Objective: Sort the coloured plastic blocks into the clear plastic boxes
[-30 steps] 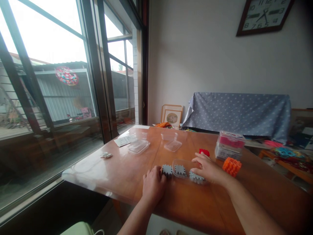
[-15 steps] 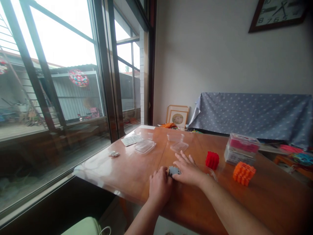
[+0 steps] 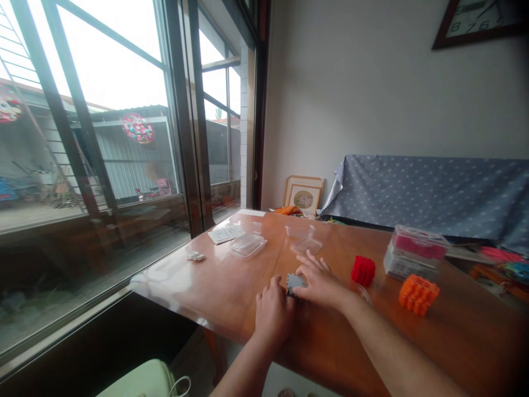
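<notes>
A small grey toothed block [image 3: 296,282] is between my two hands, just above the near part of the wooden table [image 3: 231,275]. My left hand [image 3: 273,310] has its fingers curled against the block's left side. From the right, my right hand [image 3: 320,280] grips the block's right edge between thumb and fingers, the other fingers partly spread. A red ridged block [image 3: 363,270] lies to the right of my right hand, and an orange ridged block [image 3: 419,295] sits farther right. The block's underside is hidden.
Clear lids [image 3: 248,245], another lid [image 3: 306,246] and a clear tub [image 3: 300,230] lie farther back. Stacked plastic boxes [image 3: 415,252] stand at the right. Paper sheets [image 3: 225,234] and a small white packet [image 3: 195,256] are at the left.
The view has shifted slightly, moving the scene to the right. My right hand's fingers have drawn in around the grey block, and more of its top shows.
</notes>
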`<state>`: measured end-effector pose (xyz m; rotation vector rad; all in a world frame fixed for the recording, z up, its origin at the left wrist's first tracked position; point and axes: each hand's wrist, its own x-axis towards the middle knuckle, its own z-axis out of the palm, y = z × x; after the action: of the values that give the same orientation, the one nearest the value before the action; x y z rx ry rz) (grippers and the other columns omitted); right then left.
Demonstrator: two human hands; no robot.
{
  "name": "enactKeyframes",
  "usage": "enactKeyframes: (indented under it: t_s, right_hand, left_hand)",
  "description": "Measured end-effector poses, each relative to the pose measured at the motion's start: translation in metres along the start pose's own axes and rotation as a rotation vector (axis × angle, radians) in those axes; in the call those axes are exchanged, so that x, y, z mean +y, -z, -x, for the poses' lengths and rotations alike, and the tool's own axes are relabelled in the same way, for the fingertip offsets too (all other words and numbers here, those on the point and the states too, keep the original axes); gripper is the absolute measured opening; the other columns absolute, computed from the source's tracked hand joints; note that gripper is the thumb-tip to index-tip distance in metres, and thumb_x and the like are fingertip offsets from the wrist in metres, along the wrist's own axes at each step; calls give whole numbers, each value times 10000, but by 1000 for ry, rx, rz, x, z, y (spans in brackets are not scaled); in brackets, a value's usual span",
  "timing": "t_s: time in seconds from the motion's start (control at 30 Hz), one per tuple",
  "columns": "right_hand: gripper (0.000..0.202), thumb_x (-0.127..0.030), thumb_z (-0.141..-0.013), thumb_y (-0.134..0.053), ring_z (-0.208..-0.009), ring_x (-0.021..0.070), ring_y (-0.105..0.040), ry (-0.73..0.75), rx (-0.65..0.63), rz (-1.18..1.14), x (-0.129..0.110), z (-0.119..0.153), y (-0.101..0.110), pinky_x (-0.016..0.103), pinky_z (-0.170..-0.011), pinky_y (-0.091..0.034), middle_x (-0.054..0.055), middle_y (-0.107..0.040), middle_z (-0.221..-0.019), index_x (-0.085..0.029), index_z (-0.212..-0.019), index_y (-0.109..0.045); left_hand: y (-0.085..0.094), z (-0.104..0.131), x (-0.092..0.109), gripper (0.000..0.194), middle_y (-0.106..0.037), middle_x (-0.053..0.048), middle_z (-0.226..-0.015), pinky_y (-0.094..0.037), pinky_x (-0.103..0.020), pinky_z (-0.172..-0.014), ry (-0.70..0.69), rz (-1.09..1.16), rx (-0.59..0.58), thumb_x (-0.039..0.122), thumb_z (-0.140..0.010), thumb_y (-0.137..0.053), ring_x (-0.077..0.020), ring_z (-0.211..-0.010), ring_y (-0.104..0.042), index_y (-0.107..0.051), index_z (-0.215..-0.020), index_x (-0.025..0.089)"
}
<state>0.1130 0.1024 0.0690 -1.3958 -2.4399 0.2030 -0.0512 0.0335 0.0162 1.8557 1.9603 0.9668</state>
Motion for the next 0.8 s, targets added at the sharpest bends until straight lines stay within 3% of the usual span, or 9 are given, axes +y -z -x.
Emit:
enactKeyframes:
  t_s: [0.17,0.33,0.53,0.8]
  right_hand:
    - [403,-532,-766,-674,-1524,346,-112,-26,124,-36,18,0,21,569,-1184,-175,76,-386,-1576,-234,-1038,-666]
    - [433,-534,-774,-678,-1509,336,-186,-64,111,3,50,19,35,513,-1179,-236,112,-413,-1552,-217,-1068,-675]
    - [424,-487,-762,-692,-1493,328,-238,-101,44,68,61,40,28,477,-1188,-236,106,-438,-1534,-223,-1093,-690]
    - [560,-512,-764,-693,-1498,338,-210,-91,-9,98,63,37,17,507,-1199,-200,112,-366,-1581,-223,-1244,-670]
  left_hand:
    - [-1,1,0,515,-706,-58,-1151,-315,-343,-947,-8,-33,-24,225,-853,-499,-243,-1147,-566,-438,-1364,219]
    - [3,1,3,488,-696,-57,-1181,-316,-342,-969,4,-79,-52,245,-871,-485,-243,-1183,-547,-442,-1358,229]
    - [6,1,8,396,-711,-50,-1110,-329,-358,-946,8,-42,-46,229,-852,-501,-248,-1114,-568,-536,-1247,235]
    - [5,2,7,311,-710,-29,-1046,-335,-350,-907,-7,-48,-26,238,-857,-495,-237,-1061,-571,-569,-1158,257]
